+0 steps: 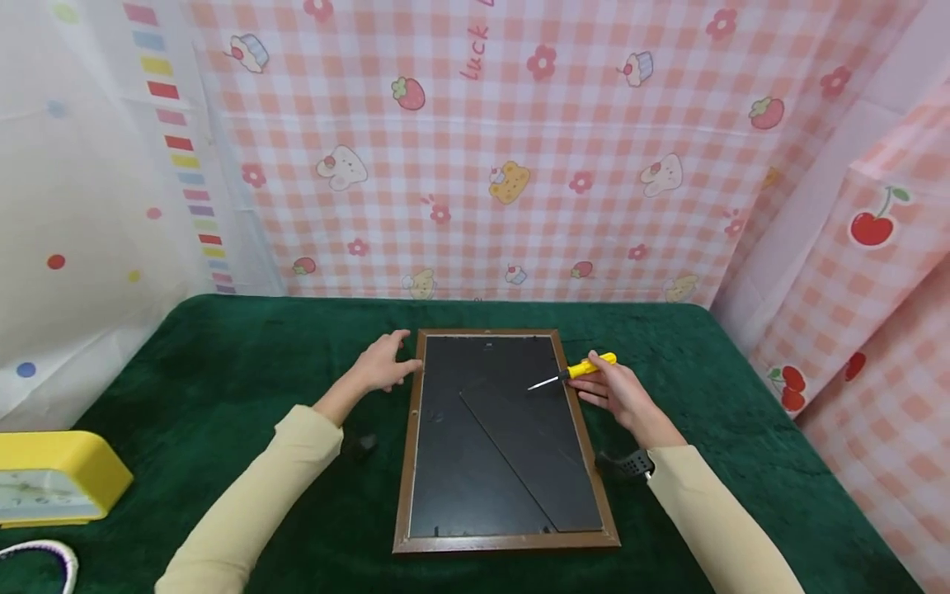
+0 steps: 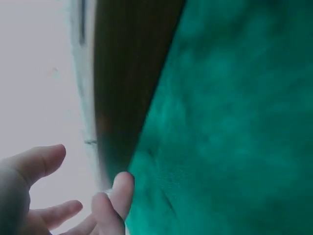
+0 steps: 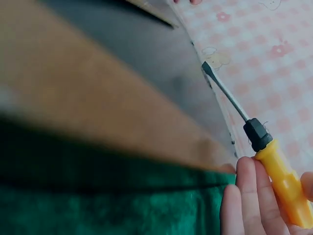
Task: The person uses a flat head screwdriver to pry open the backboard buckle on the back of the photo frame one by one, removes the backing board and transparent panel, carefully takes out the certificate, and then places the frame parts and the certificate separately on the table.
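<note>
A brown wooden picture frame point(image 1: 404, 495) lies face down, its black backing board point(image 1: 490, 462) showing. Small dark tabs sit along the inner edge, and a slanted line crosses the board. My right hand point(image 1: 619, 392) holds a flathead screwdriver point(image 1: 591, 365) by its yellow handle at the frame's right side. The screwdriver's tip points left over the board, and in the right wrist view the flat blade point(image 3: 227, 93) shows plainly. At the frame's upper left edge is my left hand point(image 1: 382, 363), fingers spread and holding nothing, with the thumb tip right at the wooden rim.
A dark green plush cloth point(image 1: 223, 371) covers the table. On the left stand a yellow clock point(image 1: 92, 470) and a curved white-and-purple band point(image 1: 63, 549). A pink checked curtain point(image 1: 460, 148) hangs behind the table and along its right side. A black strap point(image 1: 631, 464) circles my right wrist.
</note>
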Demonstrator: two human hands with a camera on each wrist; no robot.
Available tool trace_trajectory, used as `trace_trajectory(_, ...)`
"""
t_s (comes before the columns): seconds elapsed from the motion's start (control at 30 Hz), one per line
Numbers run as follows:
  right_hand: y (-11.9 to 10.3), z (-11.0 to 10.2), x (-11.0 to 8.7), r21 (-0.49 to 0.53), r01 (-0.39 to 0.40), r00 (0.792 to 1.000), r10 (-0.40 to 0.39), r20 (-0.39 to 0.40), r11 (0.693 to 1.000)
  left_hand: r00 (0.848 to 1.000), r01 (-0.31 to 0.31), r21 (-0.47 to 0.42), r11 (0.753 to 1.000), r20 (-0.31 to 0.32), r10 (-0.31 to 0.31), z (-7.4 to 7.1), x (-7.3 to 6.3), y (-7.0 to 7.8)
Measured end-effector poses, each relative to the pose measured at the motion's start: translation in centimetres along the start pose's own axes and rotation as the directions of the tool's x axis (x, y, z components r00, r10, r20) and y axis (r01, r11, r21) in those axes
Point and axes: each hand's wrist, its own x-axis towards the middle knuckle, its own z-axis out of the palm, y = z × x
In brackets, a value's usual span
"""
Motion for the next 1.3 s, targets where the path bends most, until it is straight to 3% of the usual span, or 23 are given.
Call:
trace_trajectory(0.07,0.2,0.0,-0.1,0.01,-0.002,1.0,0.002,0.001,1.0,0.998,0.053,-0.018,0.998,0.021,-0.052,0.2,1.4,-0.1)
trace_trajectory(0.23,0.3,0.2,0.0,0.027,-0.01,1.0,0.01,0.011,1.0,0.994,0.108,-0.016,0.994,0.028,-0.107,0.6,3.7,-0.4)
trace_trajectory(0.37,0.2,0.3,0.0,0.026,-0.013,1.0,0.013,0.015,1.0,0.987,0.158,-0.001,0.987,0.031,-0.158,0.8,4.7,-0.4)
trace_trajectory(0.5,0.1,0.4,-0.1,0.024,-0.01,1.0,0.01,0.014,1.0,0.986,0.163,0.006,0.987,0.025,-0.163,0.7,5.1,-0.2)
trace_trajectory(0.67,-0.2,0.3,-0.6,0.018,-0.006,0.999,0.006,0.036,1.0,0.987,0.159,0.019,0.987,0.008,-0.159,0.4,5.0,-0.2)
trace_trajectory(0.87,-0.4,-0.4,-2.0,-0.03,0.018,0.998,-0.016,0.065,0.999,0.985,0.164,0.09,0.982,-0.077,-0.157,-1.2,4.2,-1.5)
trace_trajectory(1.13,0.3,-1.6,-4.5,-0.088,-0.033,0.996,0.039,0.076,0.996,0.944,0.296,0.081,0.952,-0.179,-0.279,-3.9,2.1,-5.1)
trace_trajectory(1.3,1.2,-1.1,-5.4,-0.142,-0.049,0.995,0.061,0.08,0.989,0.938,0.308,0.028,0.951,-0.174,-0.299,-4.4,1.2,-6.3)
